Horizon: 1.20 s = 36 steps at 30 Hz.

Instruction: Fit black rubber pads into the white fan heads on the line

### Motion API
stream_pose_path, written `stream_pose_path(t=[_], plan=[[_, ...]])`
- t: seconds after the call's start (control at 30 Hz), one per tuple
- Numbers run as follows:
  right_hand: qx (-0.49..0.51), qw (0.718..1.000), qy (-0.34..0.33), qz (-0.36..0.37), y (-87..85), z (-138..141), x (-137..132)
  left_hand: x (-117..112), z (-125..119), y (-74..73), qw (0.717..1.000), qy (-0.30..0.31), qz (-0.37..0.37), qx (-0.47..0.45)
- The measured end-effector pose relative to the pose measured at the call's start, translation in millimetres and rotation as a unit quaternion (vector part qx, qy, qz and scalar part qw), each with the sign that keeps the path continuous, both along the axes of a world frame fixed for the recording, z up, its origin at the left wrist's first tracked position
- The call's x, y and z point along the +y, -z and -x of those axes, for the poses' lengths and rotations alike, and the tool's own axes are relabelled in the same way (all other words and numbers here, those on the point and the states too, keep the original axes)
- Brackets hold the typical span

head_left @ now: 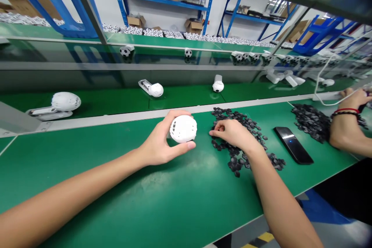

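Note:
My left hand (162, 139) grips a round white plastic housing (183, 128) above the green bench, thumb below and fingers behind it. Slots and small holes show in the housing's face. To the right, my right hand (231, 133) is over a loose pile of small black plastic pieces (238, 164), with thumb and forefinger pinched together at the pile's left edge. Whatever sits between those fingertips is too small to make out.
White parts with round heads (156, 90) lie on the green conveyor (183, 99) beyond the bench's metal rail. A black phone (293, 145) rests right of the pile. Farther right, a co-worker's hand (353, 99) is beside another black pile (312, 122). A blue stool (69, 27) stands behind.

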State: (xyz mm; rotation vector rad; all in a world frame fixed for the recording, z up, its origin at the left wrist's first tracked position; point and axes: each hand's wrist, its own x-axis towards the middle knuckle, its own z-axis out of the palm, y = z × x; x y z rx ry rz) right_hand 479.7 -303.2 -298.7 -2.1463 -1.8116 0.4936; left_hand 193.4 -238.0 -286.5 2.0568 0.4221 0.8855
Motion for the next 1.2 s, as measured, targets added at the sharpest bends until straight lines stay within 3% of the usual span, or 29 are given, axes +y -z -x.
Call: stream_pose_path(t=[0.2,0.3,0.43,0.57,0.8,0.93,1.03,1.13,1.2], plan=[[0.048,0.996,-0.059,-0.046,7.3,21,3,7,-3,23.8,0.984,-0.058,-0.167,0.008],[0.040,0.993,-0.092,-0.054,9.9,39,2,3,3,36.8,0.973,-0.117,-0.198,0.010],[0.057,0.988,-0.139,-0.031,3.3,40,-5,-10,8,45.5,0.983,-0.152,-0.096,0.023],[0.080,0.990,-0.113,-0.036,-4.7,18,-8,-14,4,46.1,0.989,-0.148,-0.006,0.010],[0.089,0.984,-0.157,-0.001,-0.8,15,-6,-9,0,46.9,0.992,-0.121,0.045,0.003],[0.034,0.983,-0.178,-0.033,4.4,25,-3,-10,-1,46.5,0.993,-0.111,0.050,0.001],[0.030,0.987,-0.150,-0.058,7.0,31,-1,-9,-2,47.3,0.991,-0.106,0.077,-0.003],[0.140,0.984,-0.086,-0.071,4.2,41,-5,-8,-4,48.6,0.990,-0.099,0.099,-0.002],[0.278,0.957,-0.061,-0.053,-1.6,51,-11,-7,-6,48.9,0.991,-0.094,0.095,0.002]])
